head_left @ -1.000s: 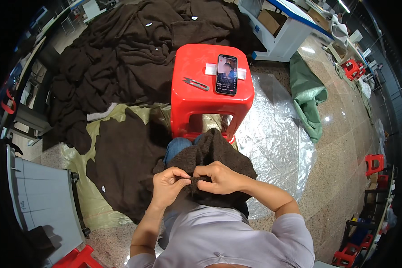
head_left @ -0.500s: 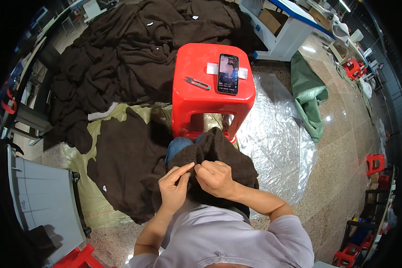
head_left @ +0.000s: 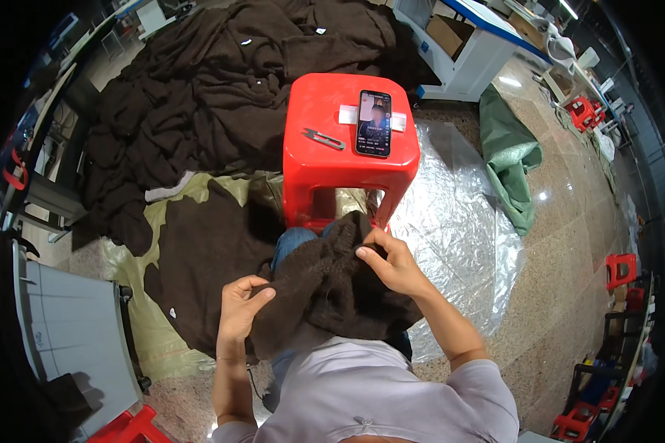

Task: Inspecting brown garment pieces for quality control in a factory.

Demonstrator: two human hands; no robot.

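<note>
A dark brown knitted garment lies bunched over my lap. Its left edge is pinched between the thumb and fingers of my left hand. My right hand grips the same fabric higher up on the right, thumb on top. The cloth stretches between the two hands, with folds gathered in the middle. Just beyond my knees stands a red plastic stool. On its seat lie a pair of thread snips and a phone with a lit screen, resting over a white strip.
A large heap of brown knitwear fills the far left. More brown fabric lies on yellowish plastic sheeting. Clear plastic and a green sack cover floor at right. A grey cabinet stands at left.
My hands, close together before, have moved apart, left hand down and leftward, right hand up and rightward. The garment is now spread between them. The phone's screen picture differs.
</note>
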